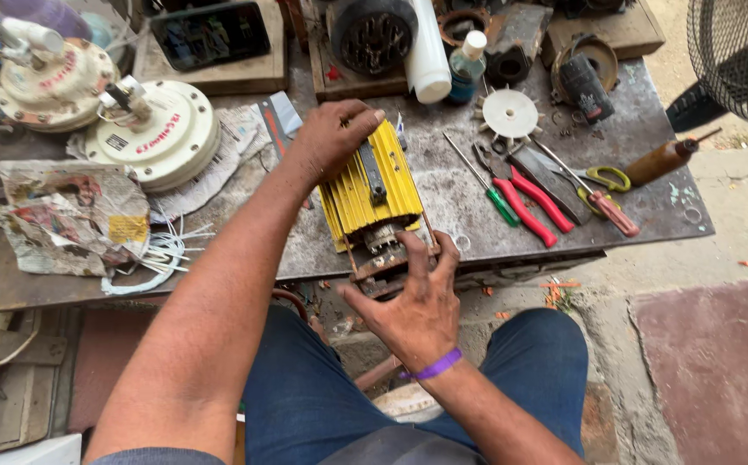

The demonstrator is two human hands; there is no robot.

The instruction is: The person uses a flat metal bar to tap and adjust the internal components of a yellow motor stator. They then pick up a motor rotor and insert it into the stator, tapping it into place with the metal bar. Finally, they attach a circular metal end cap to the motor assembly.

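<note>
Two hands: both on one yellow motor (pixel 372 191) at the bench (pixel 649 207) edge.
Left hand (pixel 332 136): fingers curled over the motor's far end, gripping it.
Right hand (pixel 417 306): fingers spread, pressing the rusty end plate (pixel 388 263) at the near end.
Right of the hands: one green screwdriver (pixel 487 185), one pair of red pliers (pixel 524 200), one white fan wheel (pixel 510 113).
Left of the hands: two round cream fan motors (pixel 157 136).
</note>
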